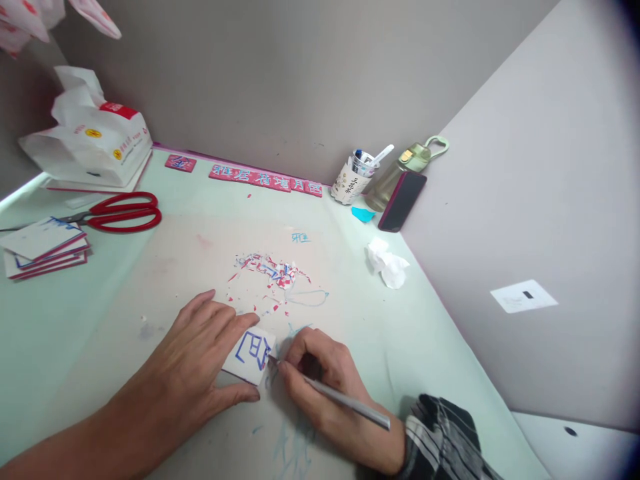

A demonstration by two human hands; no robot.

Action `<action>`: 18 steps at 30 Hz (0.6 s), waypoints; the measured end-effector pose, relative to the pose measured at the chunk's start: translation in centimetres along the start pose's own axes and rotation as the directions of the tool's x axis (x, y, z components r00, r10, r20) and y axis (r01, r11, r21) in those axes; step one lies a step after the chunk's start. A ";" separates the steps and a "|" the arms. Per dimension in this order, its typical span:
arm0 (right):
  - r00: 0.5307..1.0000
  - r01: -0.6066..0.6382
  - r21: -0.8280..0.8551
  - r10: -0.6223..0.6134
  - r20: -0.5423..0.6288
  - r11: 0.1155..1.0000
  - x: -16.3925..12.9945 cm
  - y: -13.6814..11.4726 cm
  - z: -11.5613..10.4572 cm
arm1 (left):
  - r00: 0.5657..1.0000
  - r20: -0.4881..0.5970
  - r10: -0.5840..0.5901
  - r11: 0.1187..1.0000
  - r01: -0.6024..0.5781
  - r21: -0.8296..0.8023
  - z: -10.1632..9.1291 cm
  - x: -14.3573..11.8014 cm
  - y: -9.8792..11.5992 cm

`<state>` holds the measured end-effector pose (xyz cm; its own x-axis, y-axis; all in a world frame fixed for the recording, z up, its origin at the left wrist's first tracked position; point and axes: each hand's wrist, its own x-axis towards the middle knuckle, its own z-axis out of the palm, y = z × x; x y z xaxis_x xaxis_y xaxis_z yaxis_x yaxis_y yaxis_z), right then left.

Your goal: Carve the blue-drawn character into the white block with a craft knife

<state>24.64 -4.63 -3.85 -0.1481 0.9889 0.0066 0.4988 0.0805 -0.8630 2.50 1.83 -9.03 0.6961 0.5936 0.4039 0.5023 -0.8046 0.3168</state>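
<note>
My left hand (200, 357) pins a small white square card (249, 363) to the table mat, gripping its edges between thumb and fingers. A blue outlined character is drawn on the card, and a bit of red shows at its right edge. In my right hand (327, 383) is a slim silver craft knife (350, 403), held like a pen. Its tip meets the right side of the character. Just beyond the card lies a scatter of red, white and blue shavings (273, 270).
At left are red-handled scissors (125, 213), stacked cards (47, 247) and a paper bag (100, 140). Along the back wall run red carved character strips (265, 179). A pen cup (354, 177), bottle (400, 177), phone (403, 201) and crumpled tissue (387, 263) stand or lie at right.
</note>
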 end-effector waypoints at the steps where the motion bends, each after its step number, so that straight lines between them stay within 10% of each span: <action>1: 1.000 -0.014 0.020 0.014 0.006 1.000 0.1 0.1 0.0 | 1.000 0.002 -0.002 1.000 0.002 -0.012 0.0 -0.1 -0.1; 18: 0.984 0.171 -0.077 -0.167 0.059 0.982 -0.3 0.1 0.0 | 0.997 0.031 -0.071 0.997 0.072 -0.037 -0.3 -0.3 -0.2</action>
<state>24.78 -4.93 -3.95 -0.2791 0.9526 0.1211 0.5306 0.2581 -0.8074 2.05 1.86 -8.98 0.6742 0.6486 0.3533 0.5319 -0.7582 0.3771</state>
